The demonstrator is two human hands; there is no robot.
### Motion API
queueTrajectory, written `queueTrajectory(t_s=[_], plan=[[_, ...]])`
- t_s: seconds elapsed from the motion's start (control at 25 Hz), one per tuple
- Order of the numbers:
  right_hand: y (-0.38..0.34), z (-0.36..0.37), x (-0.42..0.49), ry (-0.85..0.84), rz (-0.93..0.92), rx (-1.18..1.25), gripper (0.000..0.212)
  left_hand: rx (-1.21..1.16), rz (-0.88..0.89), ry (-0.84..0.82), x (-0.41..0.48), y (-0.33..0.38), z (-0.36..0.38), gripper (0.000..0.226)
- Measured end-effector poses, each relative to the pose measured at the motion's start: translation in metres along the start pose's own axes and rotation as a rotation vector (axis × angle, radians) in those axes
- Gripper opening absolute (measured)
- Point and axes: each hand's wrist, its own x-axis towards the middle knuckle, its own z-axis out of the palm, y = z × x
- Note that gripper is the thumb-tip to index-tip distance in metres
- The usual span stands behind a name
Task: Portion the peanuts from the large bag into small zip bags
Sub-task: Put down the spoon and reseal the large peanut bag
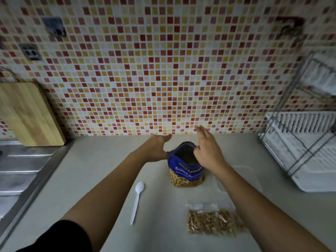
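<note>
A large blue bag of salted peanuts (183, 176) stands upright on the counter, its mouth open. My left hand (157, 149) is beside the bag's left top edge with fingers straight. My right hand (207, 151) is at the right rim of the mouth, fingers stretched out; whether the thumb pinches the rim I cannot tell. A small zip bag filled with peanuts (214, 221) lies flat near the front. A white plastic spoon (136, 200) lies left of it. Empty clear zip bags (241, 180) lie right of the large bag, partly under my right forearm.
A steel sink drainboard (21, 170) borders the counter on the left, with a wooden cutting board (31, 113) leaning on the tiled wall. A wire dish rack with a white tray (307, 148) stands at the right.
</note>
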Motion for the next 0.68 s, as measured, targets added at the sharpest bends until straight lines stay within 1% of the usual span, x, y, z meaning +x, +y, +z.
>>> queueTrajectory(t_s=[0.04, 0.08, 0.16, 0.2, 0.28, 0.36, 0.44, 0.52, 0.6, 0.68], plan=[[0.017, -0.005, -0.003, -0.046, 0.030, 0.042, 0.072, 0.032, 0.008, -0.065, 0.006, 0.004, 0.002, 0.082], [0.032, -0.008, -0.008, -0.094, 0.052, 0.060, 0.077, 0.058, 0.015, -0.095, 0.012, 0.007, 0.005, 0.083], [0.054, -0.003, -0.017, -0.198, 0.081, 0.115, 0.080, 0.108, 0.044, -0.120, 0.020, 0.011, 0.009, 0.077], [0.061, 0.003, -0.020, -0.224, 0.076, 0.164, 0.077, 0.120, 0.064, -0.130, 0.023, 0.013, 0.011, 0.072], [0.070, 0.013, -0.022, -0.224, 0.020, 0.237, 0.059, 0.125, 0.094, -0.139, 0.029, 0.014, 0.014, 0.065], [0.076, 0.015, -0.017, -0.247, -0.024, 0.281, 0.040, 0.137, 0.125, -0.144, 0.031, 0.013, 0.016, 0.062], [0.082, 0.012, -0.010, -0.302, -0.022, 0.282, 0.028, 0.189, 0.168, -0.156, 0.031, 0.011, 0.016, 0.055], [0.088, 0.012, -0.006, -0.324, -0.010, 0.196, 0.019, 0.248, 0.203, -0.173, 0.030, 0.006, 0.013, 0.045], [0.092, 0.015, -0.004, -0.281, 0.015, 0.124, 0.016, 0.250, 0.199, -0.208, 0.030, -0.001, 0.009, 0.037], [0.095, 0.018, -0.004, -0.246, 0.043, 0.152, 0.014, 0.250, 0.198, -0.241, 0.029, -0.008, 0.007, 0.031]])
